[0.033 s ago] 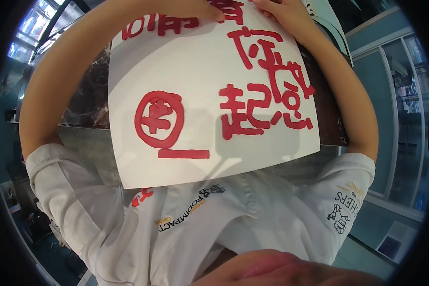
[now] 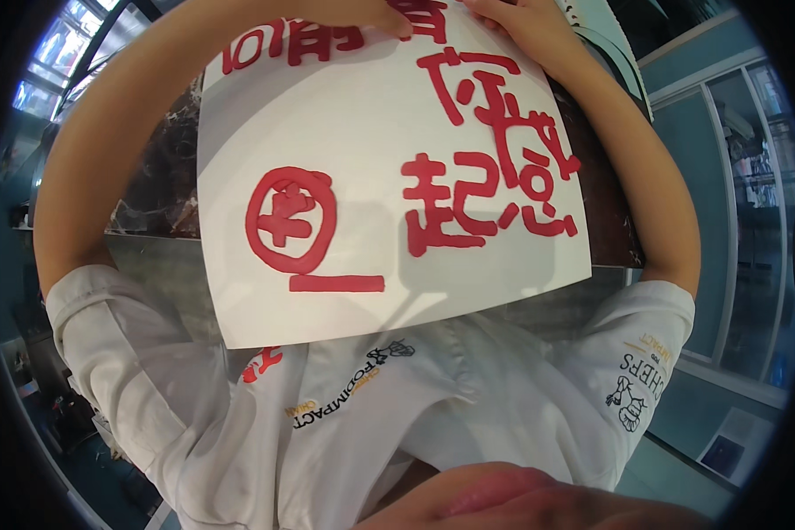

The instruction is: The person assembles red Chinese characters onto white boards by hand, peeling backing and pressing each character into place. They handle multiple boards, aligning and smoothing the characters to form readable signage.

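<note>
A large white sheet (image 2: 353, 132) lies in front of me, its near edge close to my chest. Thick red strips, soft and clay-like, form characters on it. A red ring (image 2: 253, 225) with red pieces inside sits at the left, above a short straight red bar (image 2: 336, 283). At the far edge, my left hand (image 2: 362, 13) reaches in with a fingertip on a red character (image 2: 427, 24); its fingers look closed. Just right of it, my right hand (image 2: 526, 31) rests at the sheet, fingers bent together. The picture's top edge cuts off what either hand holds.
Beneath the sheet is a dark marbled tabletop (image 2: 163, 190). A pale, rounded-edged object (image 2: 609, 53) stands beyond my right forearm. Glass-fronted cabinets (image 2: 751, 177) line the right side. Shadows fall across the sheet.
The sheet with its red characters has shifted very slightly to the left and away from me. Both hands stay at its far edge, almost unmoved.
</note>
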Tool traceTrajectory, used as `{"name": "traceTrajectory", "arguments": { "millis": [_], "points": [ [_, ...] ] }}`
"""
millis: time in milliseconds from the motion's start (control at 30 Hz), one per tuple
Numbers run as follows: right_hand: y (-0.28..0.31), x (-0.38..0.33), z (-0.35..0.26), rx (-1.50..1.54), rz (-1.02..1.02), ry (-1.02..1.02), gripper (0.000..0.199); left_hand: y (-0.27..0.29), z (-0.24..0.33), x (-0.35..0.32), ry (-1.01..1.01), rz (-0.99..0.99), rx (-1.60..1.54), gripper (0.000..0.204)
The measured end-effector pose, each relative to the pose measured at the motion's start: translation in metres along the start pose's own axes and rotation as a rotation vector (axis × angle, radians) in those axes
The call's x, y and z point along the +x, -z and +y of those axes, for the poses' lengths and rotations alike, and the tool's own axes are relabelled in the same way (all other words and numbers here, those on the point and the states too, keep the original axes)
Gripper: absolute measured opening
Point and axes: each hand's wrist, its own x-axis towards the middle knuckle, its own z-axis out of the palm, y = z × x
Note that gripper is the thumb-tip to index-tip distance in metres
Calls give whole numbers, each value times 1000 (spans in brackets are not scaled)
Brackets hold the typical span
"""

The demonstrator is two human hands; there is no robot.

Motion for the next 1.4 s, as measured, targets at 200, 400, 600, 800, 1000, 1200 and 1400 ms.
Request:
{"name": "traceTrajectory", "arguments": {
  "millis": [200, 400, 600, 800, 1000, 1200, 1400],
  "points": [
    [-8, 9, 16, 34, -29, 93, 16, 1, 5, 24, 186, -95, 63, 44],
    [-5, 15, 19, 98, -48, 100, 14, 15, 5, 28, 187, -238, -15, 36],
    [-10, 13, 16, 64, -42, 139, 15, 8, 5, 28, 267, -340, -52, 29],
    [-11, 11, 7, -60, 3, 150, 20, 13, 32, 14, 274, -433, -83, 24],
    [-12, 14, 8, -51, 5, 172, 21, 19, 68, -2, 252, -438, -41, 24],
    [-10, 10, 5, -90, 26, 105, 20, 22, 93, -16, 312, -429, -44, 23],
    [-6, 7, 3, -94, 23, 91, 20, 19, 91, -35, 254, -424, -129, 21]
  ]
}}
